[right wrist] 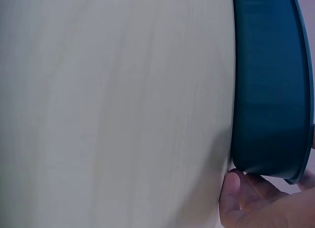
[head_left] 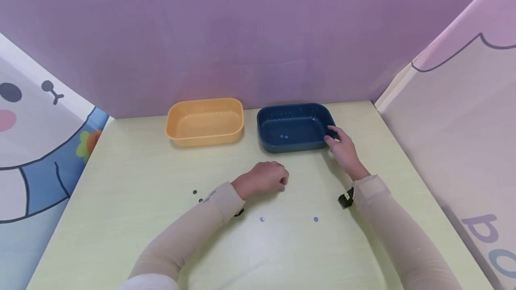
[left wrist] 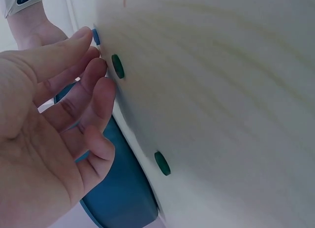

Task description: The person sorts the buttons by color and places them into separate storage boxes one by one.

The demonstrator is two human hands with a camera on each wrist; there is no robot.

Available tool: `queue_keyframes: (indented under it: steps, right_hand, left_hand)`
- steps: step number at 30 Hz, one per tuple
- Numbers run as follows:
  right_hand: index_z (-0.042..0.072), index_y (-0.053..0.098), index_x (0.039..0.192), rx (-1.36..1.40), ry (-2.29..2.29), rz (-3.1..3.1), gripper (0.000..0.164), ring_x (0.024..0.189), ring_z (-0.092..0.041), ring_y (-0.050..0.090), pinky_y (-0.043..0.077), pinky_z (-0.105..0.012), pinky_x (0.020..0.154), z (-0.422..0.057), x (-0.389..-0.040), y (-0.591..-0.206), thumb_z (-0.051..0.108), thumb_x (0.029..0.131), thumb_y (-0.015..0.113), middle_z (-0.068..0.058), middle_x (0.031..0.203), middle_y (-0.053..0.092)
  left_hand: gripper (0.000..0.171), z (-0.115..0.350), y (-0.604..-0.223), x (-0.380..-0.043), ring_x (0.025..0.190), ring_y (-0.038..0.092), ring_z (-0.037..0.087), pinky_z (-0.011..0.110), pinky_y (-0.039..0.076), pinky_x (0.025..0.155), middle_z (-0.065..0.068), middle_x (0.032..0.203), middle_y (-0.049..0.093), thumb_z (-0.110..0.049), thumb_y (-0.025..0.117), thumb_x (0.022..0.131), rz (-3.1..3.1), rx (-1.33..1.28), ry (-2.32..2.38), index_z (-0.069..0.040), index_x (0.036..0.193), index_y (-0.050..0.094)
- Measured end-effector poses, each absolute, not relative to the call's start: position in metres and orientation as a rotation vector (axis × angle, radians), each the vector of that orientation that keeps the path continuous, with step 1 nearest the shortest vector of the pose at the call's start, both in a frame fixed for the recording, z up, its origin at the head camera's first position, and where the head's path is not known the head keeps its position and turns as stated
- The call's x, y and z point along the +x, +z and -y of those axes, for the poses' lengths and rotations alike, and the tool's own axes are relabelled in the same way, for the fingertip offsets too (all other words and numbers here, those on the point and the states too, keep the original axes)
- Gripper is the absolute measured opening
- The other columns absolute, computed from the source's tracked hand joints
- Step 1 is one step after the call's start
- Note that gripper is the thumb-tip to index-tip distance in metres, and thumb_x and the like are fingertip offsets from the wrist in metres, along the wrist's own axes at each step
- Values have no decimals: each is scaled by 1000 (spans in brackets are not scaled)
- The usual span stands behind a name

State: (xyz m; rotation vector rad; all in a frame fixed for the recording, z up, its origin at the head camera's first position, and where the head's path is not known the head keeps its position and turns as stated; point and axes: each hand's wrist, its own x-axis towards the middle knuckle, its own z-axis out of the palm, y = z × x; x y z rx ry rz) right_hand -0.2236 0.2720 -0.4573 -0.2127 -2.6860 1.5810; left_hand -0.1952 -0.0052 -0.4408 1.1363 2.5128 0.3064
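My left hand (head_left: 263, 177) is just above the table in front of the blue bin, fingers curled. A small blue counter (left wrist: 96, 37) shows at its thumb and index fingertips, which seem to pinch it. Two green counters (left wrist: 117, 66) lie on the table close to that hand in the left wrist view. At the right end of the dark blue bin (head_left: 296, 147), my right hand (head_left: 344, 151) grips the wall, fingertips over the rim. Two small pale counters (head_left: 284, 137) lie inside this bin.
A yellow bin (head_left: 205, 140) stands left of the blue one. Two dark green counters (head_left: 195, 192) lie beside the left sleeve. Nearer the front are a blue counter (head_left: 316, 219) and a paler one (head_left: 262, 219). A purple cloth (head_left: 250, 39) hangs behind the table.
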Motion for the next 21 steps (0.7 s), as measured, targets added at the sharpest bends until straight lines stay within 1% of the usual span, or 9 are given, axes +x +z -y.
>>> queue_keyframes:
  steps: [10,18,21]
  right_hand:
    - [12,38,155,-210,1570,2688,54,102,-38,58,45,-37,83,-272,-224,-458,26,105,52,-25,144,48]
    - [12,37,156,-189,1571,2695,54,104,-38,58,46,-37,84,-273,-223,-457,26,106,51,-25,146,47]
    - [12,37,156,-192,1578,2691,54,105,-38,58,45,-37,84,-273,-222,-456,25,106,51,-25,147,46]
  left_hand:
    - [22,3,-437,-194,77,53,10,27,45,64,-10,77,57,-18,74,92,-2508,1132,261,-24,73,63]
    - [32,1,-438,-193,70,46,9,25,35,57,-9,71,47,-10,70,91,-2525,1181,249,-22,65,56]
    - [32,0,-437,-192,71,45,9,25,35,56,-9,71,46,-10,70,92,-2533,1196,236,-22,65,56]
